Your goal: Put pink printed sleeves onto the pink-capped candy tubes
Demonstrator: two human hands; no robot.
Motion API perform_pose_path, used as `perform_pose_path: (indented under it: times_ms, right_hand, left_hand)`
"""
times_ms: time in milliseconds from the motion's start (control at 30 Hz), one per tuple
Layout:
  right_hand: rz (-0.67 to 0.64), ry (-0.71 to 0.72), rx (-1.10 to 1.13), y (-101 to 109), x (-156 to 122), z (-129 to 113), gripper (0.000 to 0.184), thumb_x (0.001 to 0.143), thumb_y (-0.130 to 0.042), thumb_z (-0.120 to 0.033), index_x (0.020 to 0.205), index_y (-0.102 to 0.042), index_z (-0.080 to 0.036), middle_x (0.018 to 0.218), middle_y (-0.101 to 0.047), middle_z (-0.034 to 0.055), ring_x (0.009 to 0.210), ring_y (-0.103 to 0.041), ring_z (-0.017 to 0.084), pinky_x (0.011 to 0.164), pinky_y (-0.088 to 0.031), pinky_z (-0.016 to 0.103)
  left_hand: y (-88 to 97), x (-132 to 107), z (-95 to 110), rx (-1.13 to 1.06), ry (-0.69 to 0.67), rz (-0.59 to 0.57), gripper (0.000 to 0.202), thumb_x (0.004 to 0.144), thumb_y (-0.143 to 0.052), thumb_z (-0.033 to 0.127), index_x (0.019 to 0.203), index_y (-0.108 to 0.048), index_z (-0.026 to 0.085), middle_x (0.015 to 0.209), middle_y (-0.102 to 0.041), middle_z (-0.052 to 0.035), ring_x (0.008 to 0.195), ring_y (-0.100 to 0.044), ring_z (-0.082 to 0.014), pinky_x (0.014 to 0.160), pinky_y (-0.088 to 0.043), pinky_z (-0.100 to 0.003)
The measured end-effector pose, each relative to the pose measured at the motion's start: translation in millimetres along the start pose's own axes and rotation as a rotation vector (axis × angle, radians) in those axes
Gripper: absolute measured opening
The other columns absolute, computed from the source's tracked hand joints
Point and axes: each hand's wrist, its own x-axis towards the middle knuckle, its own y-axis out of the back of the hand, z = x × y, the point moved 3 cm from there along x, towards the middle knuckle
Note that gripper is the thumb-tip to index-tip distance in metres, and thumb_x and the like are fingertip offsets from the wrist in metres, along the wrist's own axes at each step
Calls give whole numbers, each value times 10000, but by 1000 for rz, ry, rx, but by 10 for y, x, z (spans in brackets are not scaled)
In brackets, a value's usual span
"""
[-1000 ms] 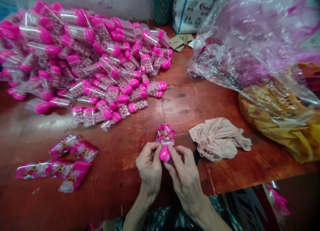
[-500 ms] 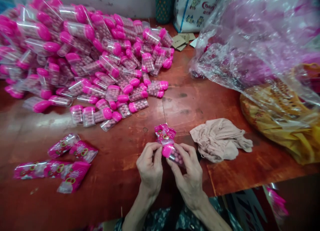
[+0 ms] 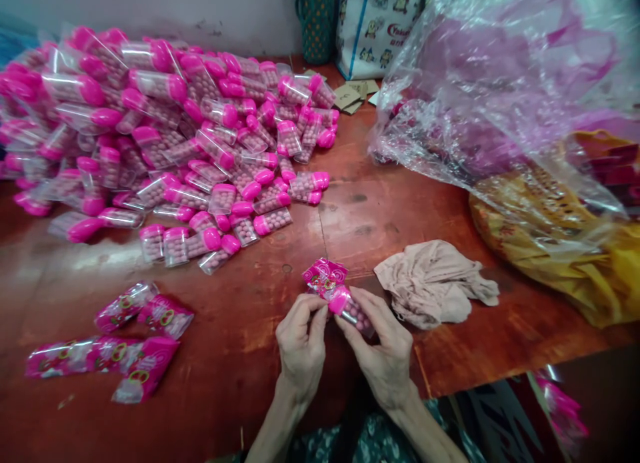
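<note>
My right hand (image 3: 383,346) grips a clear candy tube with a pink cap (image 3: 350,308), cap pointing up and left. My left hand (image 3: 301,343) pinches the lower edge of a pink printed plastic sleeve (image 3: 324,278) that sits at the cap end of the tube. Both hands are close together over the near edge of the red-brown wooden table (image 3: 360,216). A big heap of the same pink-capped tubes (image 3: 165,129) fills the table's far left. Several tubes wrapped in pink sleeves (image 3: 120,339) lie at the near left.
A crumpled beige cloth (image 3: 435,283) lies just right of my hands. A large clear plastic bag with pink contents (image 3: 500,89) and a yellow bag (image 3: 575,249) fill the right side. Printed bags (image 3: 375,23) stand against the wall at the back.
The tube has tilted over to the right in my right hand, its cap now against the sleeve's opening. The camera has tipped slightly, so everything sits a little lower in view.
</note>
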Motion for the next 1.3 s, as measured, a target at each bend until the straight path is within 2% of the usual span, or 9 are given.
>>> perform_pose_path:
  times_ms: [133, 367, 600, 700, 900, 967, 1067, 1167, 1300]
  right_hand:
    - [55, -8, -9, 36, -11, 17, 360, 770, -613, -110, 1119, -581, -194, 1040, -628, 92, 957, -601, 200, 847, -518, 339]
    - [163, -111, -11, 45, -25, -39, 278, 757, -638, -142, 1033, -623, -166, 978, -650, 85, 909, -614, 205, 819, -514, 324]
    - [77, -198, 127, -22, -35, -82, 325, 803, -572, -129, 1125, -573, -172, 1072, -612, 91, 1004, -572, 208, 867, -477, 333]
    - [89, -338, 214, -67, -60, -73, 308, 796, -595, -170, 1104, -588, -187, 1064, -621, 74, 985, -585, 204, 867, -478, 328]
    - [159, -736, 657, -191, -155, 30, 347, 753, -659, -254, 1089, -587, -205, 1002, -672, 46, 871, -646, 177, 777, -529, 285]
    - [167, -733, 639, -192, -167, 28, 361, 751, -659, -253, 1101, -581, -209, 1017, -666, 48, 883, -641, 179, 785, -525, 286]
    - [157, -604, 451, -162, -149, -20, 352, 758, -646, -226, 1105, -585, -230, 1071, -632, 42, 950, -610, 188, 845, -493, 305]
    - [139, -486, 335, -153, -124, -69, 334, 774, -622, -210, 1103, -580, -243, 1082, -602, 35, 971, -591, 189, 868, -474, 317]
    - [148, -447, 307, -158, -112, -76, 329, 790, -601, -204, 1114, -565, -247, 1072, -594, 33, 968, -587, 187, 859, -475, 316]
  left_hand:
    - [-26, -9, 26, 41, -59, -20, 125, 805, -505, 83, 817, -586, 178, 763, -583, -19, 717, -563, -143, 669, -456, -257]
    - [-111, -25, 48, -7, -29, 22, 103, 805, -513, 82, 792, -566, 169, 748, -562, -9, 704, -547, -130, 660, -450, -245]
    - [-84, -2, 59, -32, -14, 99, 100, 813, -501, 96, 772, -554, 169, 720, -521, -1, 650, -518, -117, 590, -442, -227]
    - [-72, -2, 67, -12, -36, 120, 98, 809, -504, 94, 775, -553, 171, 723, -517, -3, 654, -518, -120, 594, -444, -233]
    - [-99, -20, 58, -66, -1, 123, 97, 812, -505, 93, 768, -536, 174, 702, -501, 6, 612, -508, -113, 567, -441, -234]
    - [-102, -24, 76, -40, -37, 136, 108, 808, -506, 78, 767, -538, 173, 696, -502, 8, 621, -505, -111, 579, -437, -232]
    - [-90, -29, 111, 19, -105, 176, 130, 802, -505, 51, 774, -545, 171, 716, -525, 4, 677, -521, -116, 634, -436, -237]
    - [-75, -33, 121, 37, -101, 218, 132, 801, -508, 46, 781, -549, 170, 747, -544, -3, 710, -536, -119, 659, -438, -238]
    - [-80, -34, 124, 13, -79, 226, 124, 801, -512, 56, 771, -553, 170, 742, -539, -1, 703, -533, -117, 649, -440, -231]
